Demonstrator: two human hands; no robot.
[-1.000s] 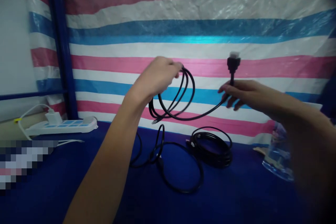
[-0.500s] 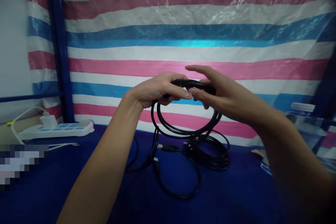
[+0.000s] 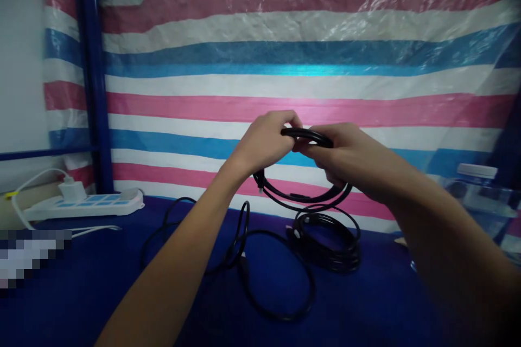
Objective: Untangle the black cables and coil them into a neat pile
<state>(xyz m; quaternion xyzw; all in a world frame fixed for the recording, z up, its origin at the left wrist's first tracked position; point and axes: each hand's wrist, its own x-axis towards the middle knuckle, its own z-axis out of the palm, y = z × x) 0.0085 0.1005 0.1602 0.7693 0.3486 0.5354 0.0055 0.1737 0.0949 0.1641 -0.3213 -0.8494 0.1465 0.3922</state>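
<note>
Black cable (image 3: 307, 134), gathered into a coil, hangs in the air above the table, its upper arc gripped between two hands. Fingers of the left hand (image 3: 266, 138) are curled closed over the arc's left part, and the right hand (image 3: 345, 149) is likewise closed around its right part, the fingertips of both nearly meeting. One dark connector (image 3: 259, 181) dangles below the left hand. Beneath spreads a dark blue tabletop (image 3: 366, 303), smooth and dimly lit. On it lies loose black cable (image 3: 285, 318) in wide, irregular loops; whether that is one length or several cannot be told. Just beyond its right side sits one bundled coil (image 3: 337, 260), wound in many turns. At the far left stands one white power strip (image 3: 109, 206) bearing one white plug (image 3: 73, 190), with a pale cord rising from it; a patch nearer is too blurred to identify. Partly behind the right forearm is one clear bottle (image 3: 480, 200) with a white cap. Farthest back, one striped plastic sheet (image 3: 285, 27) in red, pink, white and blue covers the rear, beside one blue upright post (image 3: 95, 92) at left.
</note>
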